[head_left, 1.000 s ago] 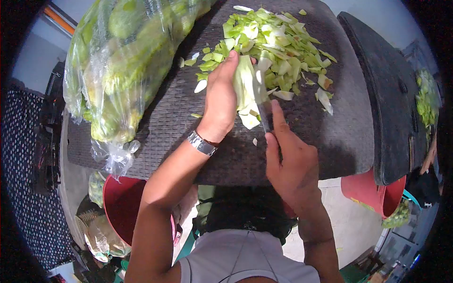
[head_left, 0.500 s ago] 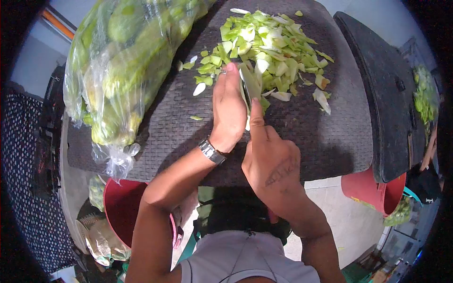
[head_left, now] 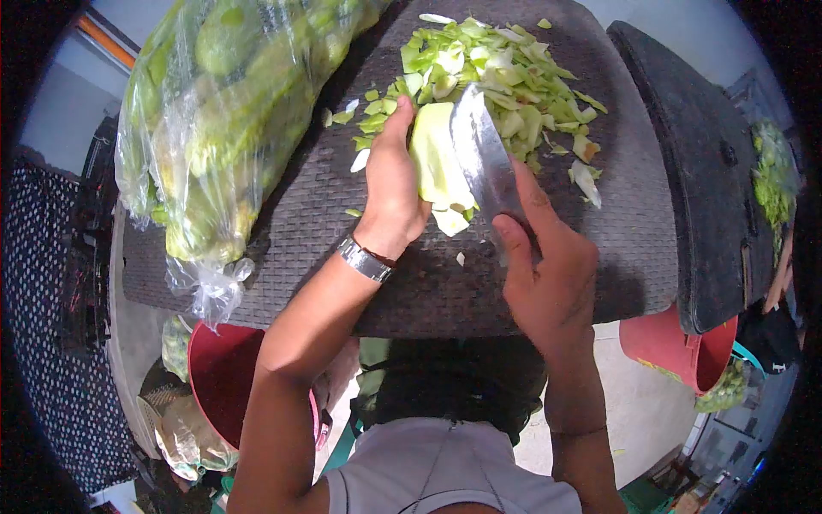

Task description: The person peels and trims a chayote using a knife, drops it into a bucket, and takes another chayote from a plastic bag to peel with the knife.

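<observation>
My left hand (head_left: pixel 396 180), with a metal-banded watch (head_left: pixel 365 259) at the wrist, grips a pale green, peeled fruit or vegetable (head_left: pixel 435 158) from its left side. Its exact kind is not plain. In my right hand (head_left: pixel 552 257) is a knife (head_left: pixel 484 154), its broad blade lying along the right side of the peeled piece. My index finger rests along the back of the knife, and the handle is mostly hidden in my palm. Just beyond both hands spreads a heap of thin green and white slices (head_left: pixel 514 77) on the dark woven-pattern tabletop (head_left: pixel 377 300).
A knotted clear plastic bag (head_left: pixel 231 128) full of green produce lies on the table's left. At the right stands a dark chair back or panel (head_left: pixel 693 171). Below the table edge are a red bucket (head_left: pixel 224 377) on the left and another red bucket (head_left: pixel 676 347) on the right.
The knife has come up out of the piece and swung right, its blade now showing flat. My right hand has moved right; my left hand has shifted slightly left and turned the piece.
</observation>
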Tool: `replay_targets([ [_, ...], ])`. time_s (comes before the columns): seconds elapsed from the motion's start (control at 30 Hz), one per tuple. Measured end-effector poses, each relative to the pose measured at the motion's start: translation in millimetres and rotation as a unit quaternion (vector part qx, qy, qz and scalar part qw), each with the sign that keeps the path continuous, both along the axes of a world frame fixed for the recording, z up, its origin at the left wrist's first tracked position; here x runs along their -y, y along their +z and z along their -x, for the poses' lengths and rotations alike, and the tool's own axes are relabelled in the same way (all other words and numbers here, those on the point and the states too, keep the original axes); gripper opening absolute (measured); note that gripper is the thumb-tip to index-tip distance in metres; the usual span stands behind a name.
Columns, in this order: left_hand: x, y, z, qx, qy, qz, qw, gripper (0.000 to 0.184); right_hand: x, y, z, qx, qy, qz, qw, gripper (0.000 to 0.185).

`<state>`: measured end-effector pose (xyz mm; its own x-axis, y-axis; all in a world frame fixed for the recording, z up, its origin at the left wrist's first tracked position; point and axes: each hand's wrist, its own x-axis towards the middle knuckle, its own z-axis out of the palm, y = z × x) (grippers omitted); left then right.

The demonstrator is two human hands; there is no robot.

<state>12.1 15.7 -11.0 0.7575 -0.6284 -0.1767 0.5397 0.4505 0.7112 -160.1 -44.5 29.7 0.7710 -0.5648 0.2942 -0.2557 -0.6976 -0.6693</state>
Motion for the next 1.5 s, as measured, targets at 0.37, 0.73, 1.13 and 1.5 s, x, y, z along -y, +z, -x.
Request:
replay_targets([
  [0.37, -6, -9, -14, -0.021, -0.164, -0.019, 0.986, 0.040, 78, -34, -22, 0.072, -0.013, -0.164, 0.984, 0.047],
  [0.73, -7, -24, -23, 0.050, -0.157, -0.008, 0.986, 0.041, 145, -54, -95, 0.089, 0.006, -0.276, 0.957, 0.051],
  [1.13, -6, -20, -20, 0.048, -0.151, -0.016, 0.987, 0.046, 149, -57, -81, 0.098, -0.009, -0.310, 0.946, 0.048],
  [1.5, -7, -21, -22, 0.038, -0.140, -0.023, 0.989, 0.046, 142, -49, -76, 0.108, 0.000, -0.344, 0.933, 0.046],
])
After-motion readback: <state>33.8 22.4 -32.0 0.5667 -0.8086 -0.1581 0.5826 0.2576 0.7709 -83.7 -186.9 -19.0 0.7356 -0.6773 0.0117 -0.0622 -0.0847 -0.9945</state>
